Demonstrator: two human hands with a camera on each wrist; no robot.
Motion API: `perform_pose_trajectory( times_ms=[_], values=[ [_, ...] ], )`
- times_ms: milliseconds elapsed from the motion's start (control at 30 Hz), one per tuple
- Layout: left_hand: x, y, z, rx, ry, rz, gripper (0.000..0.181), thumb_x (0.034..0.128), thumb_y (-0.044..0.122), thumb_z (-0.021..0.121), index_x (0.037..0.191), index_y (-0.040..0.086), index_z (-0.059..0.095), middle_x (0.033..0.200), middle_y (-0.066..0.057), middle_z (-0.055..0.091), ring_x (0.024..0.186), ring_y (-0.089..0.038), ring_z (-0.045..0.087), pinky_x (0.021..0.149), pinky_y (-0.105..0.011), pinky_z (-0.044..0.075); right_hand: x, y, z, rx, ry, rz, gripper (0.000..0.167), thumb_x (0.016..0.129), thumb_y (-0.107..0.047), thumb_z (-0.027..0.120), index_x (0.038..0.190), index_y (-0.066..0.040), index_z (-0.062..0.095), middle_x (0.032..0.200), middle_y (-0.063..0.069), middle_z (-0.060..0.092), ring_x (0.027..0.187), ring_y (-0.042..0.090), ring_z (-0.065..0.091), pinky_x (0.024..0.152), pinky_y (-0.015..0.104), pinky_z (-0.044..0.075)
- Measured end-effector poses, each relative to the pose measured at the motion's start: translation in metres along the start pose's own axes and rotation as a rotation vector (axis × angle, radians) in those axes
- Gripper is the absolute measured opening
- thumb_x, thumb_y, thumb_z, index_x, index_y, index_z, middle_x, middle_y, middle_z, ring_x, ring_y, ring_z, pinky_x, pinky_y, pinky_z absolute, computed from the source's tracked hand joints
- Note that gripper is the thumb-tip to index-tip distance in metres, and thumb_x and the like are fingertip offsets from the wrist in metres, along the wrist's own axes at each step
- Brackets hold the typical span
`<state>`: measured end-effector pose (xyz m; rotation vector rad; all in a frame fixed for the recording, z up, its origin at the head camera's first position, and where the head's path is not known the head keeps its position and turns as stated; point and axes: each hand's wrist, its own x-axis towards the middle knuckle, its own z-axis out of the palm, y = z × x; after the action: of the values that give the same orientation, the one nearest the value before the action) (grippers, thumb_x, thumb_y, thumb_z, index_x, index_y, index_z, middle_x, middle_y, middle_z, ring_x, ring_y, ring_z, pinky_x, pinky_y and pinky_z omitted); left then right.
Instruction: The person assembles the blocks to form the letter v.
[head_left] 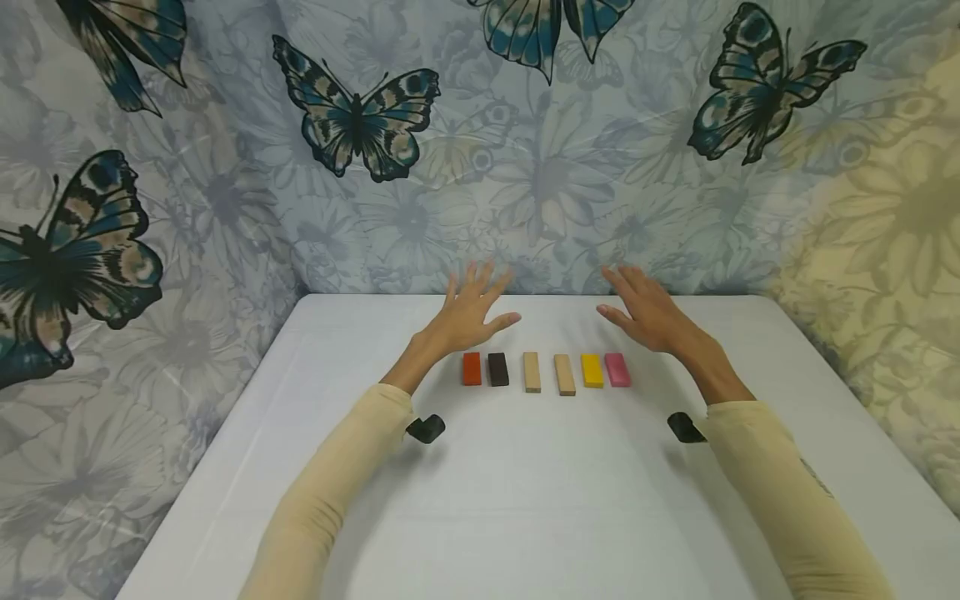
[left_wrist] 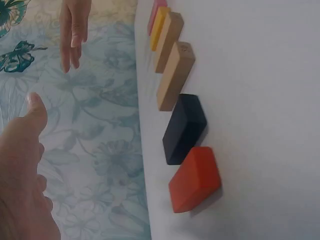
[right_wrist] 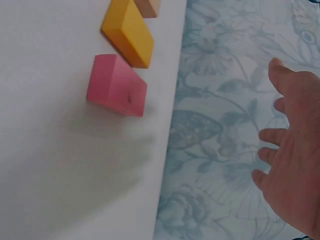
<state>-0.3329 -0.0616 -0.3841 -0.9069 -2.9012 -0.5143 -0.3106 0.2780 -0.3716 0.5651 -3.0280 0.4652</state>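
Observation:
Several blocks lie in a row: a red block (head_left: pixel 472 368) at the left, a black block (head_left: pixel 498 369), two plain wooden blocks (head_left: pixel 532 372) (head_left: pixel 565 375), a yellow block (head_left: pixel 592 371) and a pink block (head_left: pixel 617 370) at the right. Above and beyond the red block, the left hand (head_left: pixel 468 315) is raised with fingers spread, holding nothing. The right hand (head_left: pixel 647 313) hovers beyond the pink block, fingers extended and empty. In the left wrist view the red block (left_wrist: pixel 195 180) is nearest; in the right wrist view the pink block (right_wrist: pixel 117 85) is, and neither is touched.
The white table (head_left: pixel 540 500) ends at a wall covering (head_left: pixel 540 208) with butterflies and flowers. Dark objects (head_left: pixel 426 428) (head_left: pixel 686 427) show at both wrists, beside the beige sleeves.

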Motion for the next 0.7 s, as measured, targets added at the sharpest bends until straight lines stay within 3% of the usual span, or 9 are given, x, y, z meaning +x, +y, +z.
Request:
perform_pose_trajectory(
  times_ms=[267, 500, 600, 700],
  values=[
    [-0.018, 0.006, 0.016, -0.049, -0.048, 0.043, 0.077, 0.107, 0.059, 0.044, 0.17, 0.032, 0.007, 0.179, -0.009, -0.005, 0.164, -0.039, -0.013, 0.13, -0.069, -0.002, -0.018, -0.007, 0.005, -0.028, -0.013, -0.03, 0.076, 0.109, -0.042, 0.051, 0.168, -0.008, 0.017, 0.171, 0.03, 0.018, 0.159, 0.054, 0.014, 0.126, 0.074, 0.013],
    [-0.039, 0.013, 0.021, -0.092, -0.112, 0.079, 0.077, 0.1068, 0.059, 0.045, 0.17, 0.034, 0.009, 0.179, -0.008, 0.003, 0.166, -0.04, -0.003, 0.131, -0.067, 0.001, -0.034, -0.01, 0.01, -0.009, -0.038, -0.069, 0.072, 0.11, -0.042, 0.051, 0.167, -0.007, 0.023, 0.17, 0.028, 0.024, 0.155, 0.054, 0.025, 0.124, 0.074, 0.019],
    [-0.045, 0.014, 0.024, -0.103, -0.163, 0.114, 0.077, 0.1069, 0.058, 0.046, 0.169, 0.034, 0.009, 0.179, -0.008, 0.008, 0.165, -0.042, 0.002, 0.131, -0.066, 0.002, -0.039, -0.012, 0.013, -0.009, -0.053, -0.086, 0.07, 0.109, -0.038, 0.052, 0.166, -0.006, 0.026, 0.17, 0.027, 0.027, 0.156, 0.053, 0.024, 0.125, 0.072, 0.019],
    [-0.05, 0.016, 0.027, -0.113, -0.255, 0.166, 0.076, 0.1069, 0.057, 0.047, 0.17, 0.033, 0.011, 0.178, -0.008, 0.011, 0.165, -0.042, 0.003, 0.131, -0.066, 0.002, -0.043, -0.016, 0.019, -0.021, -0.07, -0.122, 0.067, 0.109, -0.036, 0.053, 0.164, -0.005, 0.031, 0.168, 0.027, 0.032, 0.157, 0.051, 0.025, 0.126, 0.071, 0.02]
  ],
)
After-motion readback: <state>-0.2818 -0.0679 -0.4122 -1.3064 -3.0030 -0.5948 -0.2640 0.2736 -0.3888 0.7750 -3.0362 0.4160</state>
